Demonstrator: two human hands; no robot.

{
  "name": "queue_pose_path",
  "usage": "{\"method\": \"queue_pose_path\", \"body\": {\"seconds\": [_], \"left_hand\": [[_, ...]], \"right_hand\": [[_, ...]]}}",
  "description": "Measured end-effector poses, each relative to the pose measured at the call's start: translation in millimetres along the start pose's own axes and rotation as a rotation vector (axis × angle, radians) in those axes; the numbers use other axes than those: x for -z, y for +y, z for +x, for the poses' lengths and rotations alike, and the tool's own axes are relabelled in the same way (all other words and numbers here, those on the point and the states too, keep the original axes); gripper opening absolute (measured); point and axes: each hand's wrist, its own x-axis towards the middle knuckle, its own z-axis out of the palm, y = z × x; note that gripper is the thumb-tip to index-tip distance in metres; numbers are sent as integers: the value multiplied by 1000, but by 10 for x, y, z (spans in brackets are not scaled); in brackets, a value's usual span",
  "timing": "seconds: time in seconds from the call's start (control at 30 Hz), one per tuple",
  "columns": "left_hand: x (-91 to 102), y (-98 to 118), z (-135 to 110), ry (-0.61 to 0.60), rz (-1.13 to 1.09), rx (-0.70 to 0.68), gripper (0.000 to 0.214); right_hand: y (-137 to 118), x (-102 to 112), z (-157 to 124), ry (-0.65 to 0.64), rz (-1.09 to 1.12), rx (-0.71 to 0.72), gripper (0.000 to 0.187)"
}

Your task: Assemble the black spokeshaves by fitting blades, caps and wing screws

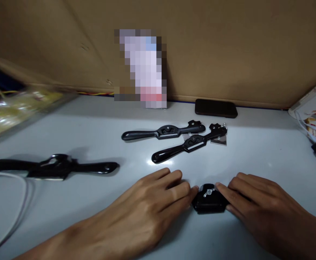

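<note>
Left hand and right hand each gripped an end of the black tool, near right; couldn't tell if it touched the surface. Risk: uneven grip might've tilted it, shifting the silver screw. Fingers hid its ends. Farther out, the glossy tool partly covered a metal plate; left tool ran off-frame.

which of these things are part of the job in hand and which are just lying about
Likely part of it:
black tool between left hand and right hand
glossy black frame and matte black frame
metal plate
leftmost tool

Probably just lying about:
dark phone-like slab
white cable
yellow plastic packaging
</note>
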Motion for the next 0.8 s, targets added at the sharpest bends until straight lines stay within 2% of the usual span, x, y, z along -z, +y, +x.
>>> {"method": "queue_pose_path", "body": {"seconds": [0.23,0.33,0.47,0.57,0.8], "left_hand": [[-5,-1,5,17,21,13,29],[13,-9,12,-35,-50,90,37],[48,-8,29,-119,-180,140,33],[63,-8,37,-128,-223,156,37],[47,-20,16,-106,-196,115,41]], "right_hand": [[-8,2,19,49,-19,-24,40],[34,16,58,32,44,-16,39],[83,34,86,-57,190,-13,34],[85,26,68,-40,153,-23,38],[81,38,87,-32,170,-22,32]]}}
